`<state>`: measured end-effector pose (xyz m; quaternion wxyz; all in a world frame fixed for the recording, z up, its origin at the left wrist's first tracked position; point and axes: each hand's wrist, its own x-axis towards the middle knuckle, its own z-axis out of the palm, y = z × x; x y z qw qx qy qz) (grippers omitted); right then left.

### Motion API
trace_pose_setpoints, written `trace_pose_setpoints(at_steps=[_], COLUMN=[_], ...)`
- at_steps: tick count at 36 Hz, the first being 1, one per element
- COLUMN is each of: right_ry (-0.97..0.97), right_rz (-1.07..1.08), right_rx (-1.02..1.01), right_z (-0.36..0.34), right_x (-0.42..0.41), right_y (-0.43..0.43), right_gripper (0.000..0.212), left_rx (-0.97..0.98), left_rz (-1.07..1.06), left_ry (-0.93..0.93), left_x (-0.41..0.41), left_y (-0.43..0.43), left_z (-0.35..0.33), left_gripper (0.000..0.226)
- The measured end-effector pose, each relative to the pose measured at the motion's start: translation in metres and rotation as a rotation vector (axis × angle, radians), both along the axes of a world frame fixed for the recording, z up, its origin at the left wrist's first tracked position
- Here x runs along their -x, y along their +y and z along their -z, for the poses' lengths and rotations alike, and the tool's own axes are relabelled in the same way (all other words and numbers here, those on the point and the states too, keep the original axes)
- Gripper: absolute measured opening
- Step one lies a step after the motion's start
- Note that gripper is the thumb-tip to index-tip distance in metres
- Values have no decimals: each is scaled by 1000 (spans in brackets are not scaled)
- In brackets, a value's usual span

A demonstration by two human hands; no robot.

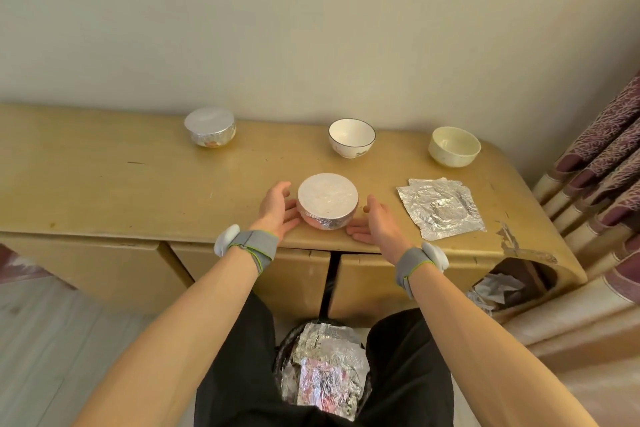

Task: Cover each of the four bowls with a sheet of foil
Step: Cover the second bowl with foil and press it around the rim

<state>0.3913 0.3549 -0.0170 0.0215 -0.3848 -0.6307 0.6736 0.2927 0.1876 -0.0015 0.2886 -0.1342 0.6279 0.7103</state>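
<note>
Loosely open left hand [277,210], right hand [375,222]

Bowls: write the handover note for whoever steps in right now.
Left hand and right hand: both open, flanking the near bowl, holding nothing.
Done: near bowl and far-left bowl are foil-covered.
Left: white bowl and cream bowl, at the back right, uncovered.
Loose foil lies flat right of the near bowl.

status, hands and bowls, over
Open: left hand, right hand flanking near foiled bowl. Done: far foiled bowl; bare: white bowl, cream bowl. Spare foil sheets ready, nothing blocking.
</note>
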Motion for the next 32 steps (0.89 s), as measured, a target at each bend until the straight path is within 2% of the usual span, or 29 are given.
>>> trace_pose_setpoints(at_steps=[3,7,9,12,16,21,26,32], right_ry=[-21,-49,41,213,307,306,376,394], right_rz=[-7,58,117,151,131,93,205,232], right_rx=[-57,-384,-410,-365,-288,-211,-111,28], right_z=[1,-1,-5,-4,-3,7,15,13], right_x=[2,9,13,23,39,44,43,41], right_y=[4,3,-3,-14,-23,-31,-37,-33], right_gripper=[43,48,37,34,34,34,30,30], left_rx=[145,300,300,256,193,138,39,-101], left_rz=[46,101,131,158,135,99,1,-76], left_ry=[149,390,479,579,609,567,539,452], left_x=[6,12,10,8,7,0,-1,2], left_y=[2,8,13,22,34,43,46,46], left_z=[2,1,-8,-11,0,15,21,27], left_gripper=[32,34,37,48,33,26,34,36])
